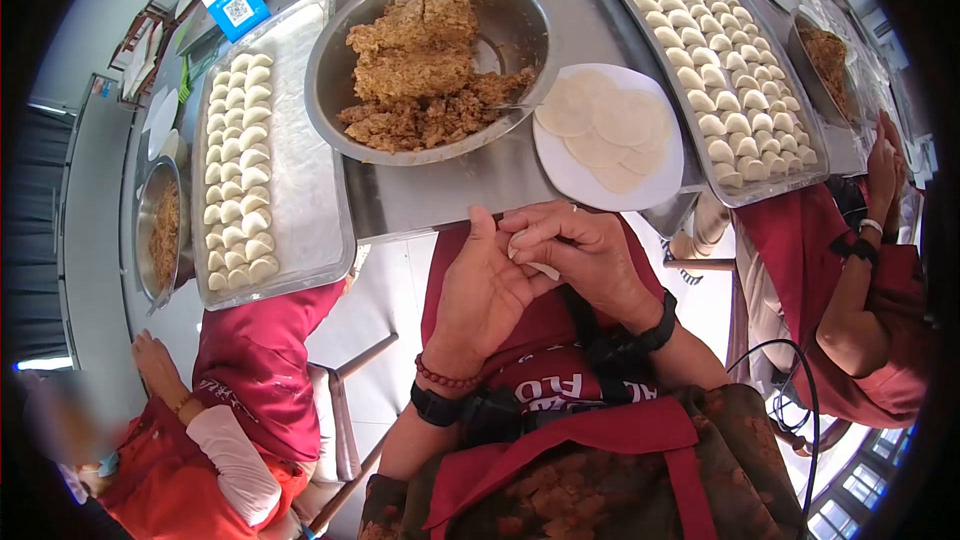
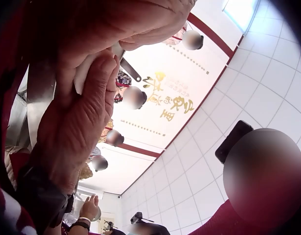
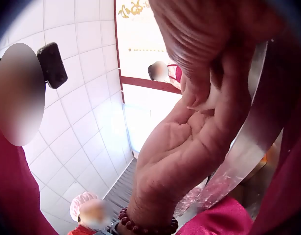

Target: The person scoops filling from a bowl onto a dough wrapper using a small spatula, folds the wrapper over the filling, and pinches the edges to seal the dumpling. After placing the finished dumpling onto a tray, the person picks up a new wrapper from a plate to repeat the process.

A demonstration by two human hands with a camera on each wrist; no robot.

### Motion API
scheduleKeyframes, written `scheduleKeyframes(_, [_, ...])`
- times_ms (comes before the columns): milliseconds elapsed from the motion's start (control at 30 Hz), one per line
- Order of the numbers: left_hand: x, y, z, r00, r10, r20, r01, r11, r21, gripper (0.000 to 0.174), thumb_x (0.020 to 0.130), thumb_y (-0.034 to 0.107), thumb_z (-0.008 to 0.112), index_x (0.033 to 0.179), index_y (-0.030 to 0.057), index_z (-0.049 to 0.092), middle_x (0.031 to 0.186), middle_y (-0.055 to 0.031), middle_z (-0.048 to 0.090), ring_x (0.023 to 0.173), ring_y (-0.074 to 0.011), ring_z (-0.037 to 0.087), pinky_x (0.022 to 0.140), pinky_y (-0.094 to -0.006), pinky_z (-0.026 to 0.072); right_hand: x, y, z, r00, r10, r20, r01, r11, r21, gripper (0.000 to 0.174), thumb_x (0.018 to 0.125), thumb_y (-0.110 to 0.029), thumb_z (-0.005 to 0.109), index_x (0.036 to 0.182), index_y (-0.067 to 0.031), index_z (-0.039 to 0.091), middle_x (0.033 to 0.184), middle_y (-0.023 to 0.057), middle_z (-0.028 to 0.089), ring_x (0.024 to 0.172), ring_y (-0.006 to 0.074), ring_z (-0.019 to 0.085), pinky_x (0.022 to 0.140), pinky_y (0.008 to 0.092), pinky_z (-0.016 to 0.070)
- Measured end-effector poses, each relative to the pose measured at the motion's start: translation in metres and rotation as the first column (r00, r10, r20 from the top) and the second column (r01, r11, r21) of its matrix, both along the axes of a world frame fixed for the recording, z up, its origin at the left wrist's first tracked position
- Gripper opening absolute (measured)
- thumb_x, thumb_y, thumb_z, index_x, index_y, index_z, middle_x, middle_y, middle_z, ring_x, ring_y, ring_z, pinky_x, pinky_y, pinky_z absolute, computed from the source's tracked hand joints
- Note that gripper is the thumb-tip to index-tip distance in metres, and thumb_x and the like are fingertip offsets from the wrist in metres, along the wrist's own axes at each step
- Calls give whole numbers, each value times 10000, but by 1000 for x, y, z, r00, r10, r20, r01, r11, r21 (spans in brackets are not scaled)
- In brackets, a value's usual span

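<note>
A pale dumpling (image 1: pixel 541 268) is held between both hands in front of the apron, close below the table's front edge. My left hand (image 1: pixel 482 290), with a red bead bracelet, cradles it in bent fingers, palm upward. From the right, my right hand (image 1: pixel 590 258) pinches the dough with thumb and fingers. In the right wrist view, a white strip of the dumpling (image 3: pixel 212 97) shows between the two hands. The left wrist view has the dumpling (image 2: pixel 83 73) mostly hidden behind fingers. Round wrappers (image 1: pixel 612 125) overlap on a white plate (image 1: pixel 560 168) just beyond the right hand.
A large metal bowl (image 1: pixel 325 130) of brown filling (image 1: pixel 420 65) stands ahead, a utensil in it. Trays of dumplings lie to the left (image 1: pixel 310 190) and right (image 1: pixel 715 175). People sit close on both sides; a cable (image 1: pixel 815 390) loops at the right.
</note>
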State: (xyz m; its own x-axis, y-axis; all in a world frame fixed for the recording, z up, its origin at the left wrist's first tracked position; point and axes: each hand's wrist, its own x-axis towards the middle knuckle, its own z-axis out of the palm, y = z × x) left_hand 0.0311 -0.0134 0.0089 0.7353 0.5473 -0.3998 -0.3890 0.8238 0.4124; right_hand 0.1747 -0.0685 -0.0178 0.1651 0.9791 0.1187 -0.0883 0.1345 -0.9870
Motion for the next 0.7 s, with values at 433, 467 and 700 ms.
scheduleKeyframes(433, [0, -3, -1, 998, -29, 60, 27, 999, 46, 678, 1051, 539, 200, 1345, -27, 432, 1295, -179, 550, 1184, -265, 582, 1015, -447, 502, 4, -1, 9, 918, 28, 397, -53, 997, 53, 155, 824, -78, 691, 977, -90, 706, 1152, 43, 704, 1175, 261, 601, 971, 366, 467])
scheduleKeyframes(467, [0, -3, 0, 997, -33, 65, 30, 998, 52, 681, 1051, 540, 197, 1344, -27, 434, 1300, -180, 548, 1185, -266, 581, 1016, -447, 502, 4, -1, 10, 922, 38, 386, -61, 997, 46, 164, 826, -75, 688, 988, -92, 708, 1159, 44, 702, 1181, 262, 599, 974, 363, 468])
scheduleKeyframes(700, [-2, -5, 1, 1000, -1, 23, 0, 999, 39, 692, 1047, 551, 199, 1346, -27, 435, 1318, -181, 540, 1191, -263, 577, 1017, -443, 497, 5, -1, 17, 936, 58, 347, -72, 997, 30, 236, 830, -61, 685, 1059, -105, 724, 1161, 52, 704, 1192, 267, 600, 975, 345, 486])
